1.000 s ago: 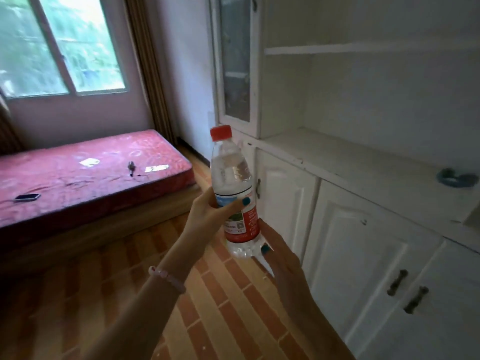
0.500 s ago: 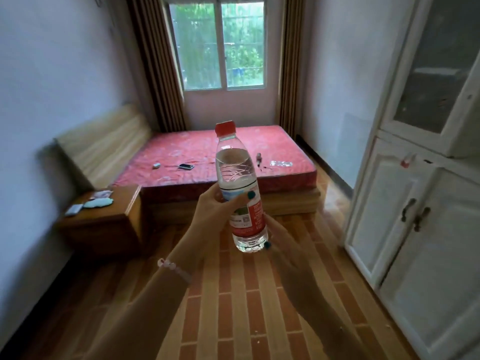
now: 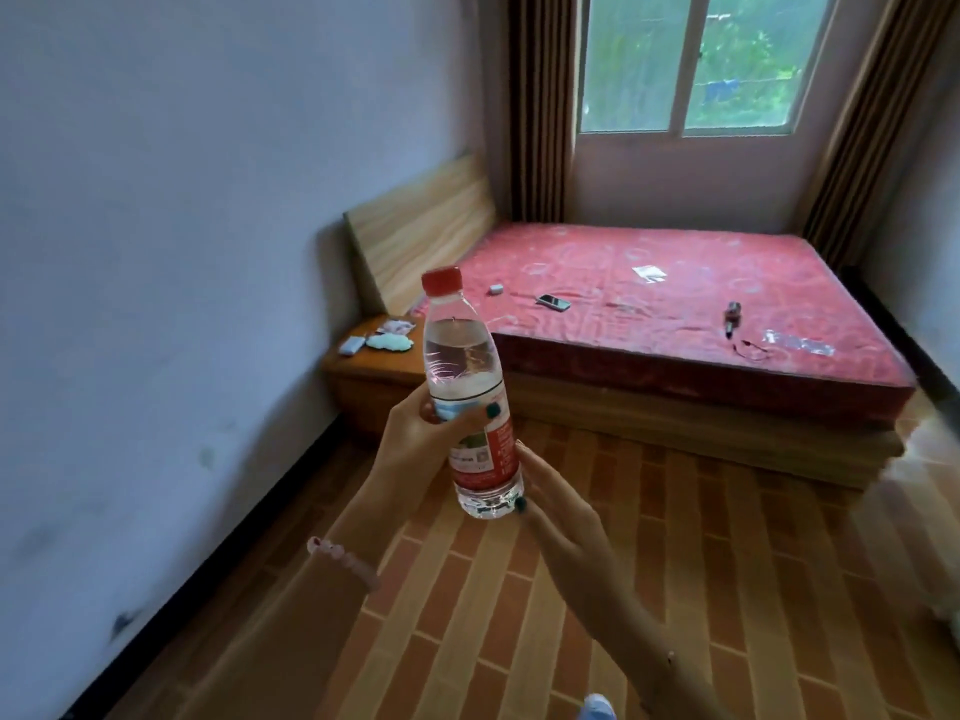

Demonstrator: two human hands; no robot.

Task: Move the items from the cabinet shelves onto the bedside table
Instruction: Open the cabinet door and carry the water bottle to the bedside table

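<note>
Our left hand (image 3: 415, 439) wraps around the upright water bottle (image 3: 462, 366); our right hand (image 3: 566, 517), fingers straight, touches its base, table (image 3: 374, 366) ahead.

The head camera faces forward and down toward the bed (image 3: 675, 304), right edge seemingly smeared.

Soft window (image 3: 685, 65) daylight, blurred edges

Inventory: one bottle (image 3: 465, 366); two hands (left hand (image 3: 421, 433), right hand (image 3: 566, 517)); one bedside table (image 3: 363, 402) at bottle's 9 o'clock, carrying three small items (image 3: 388, 343); one bed (image 3: 675, 314) at 2 o'clock.
</note>
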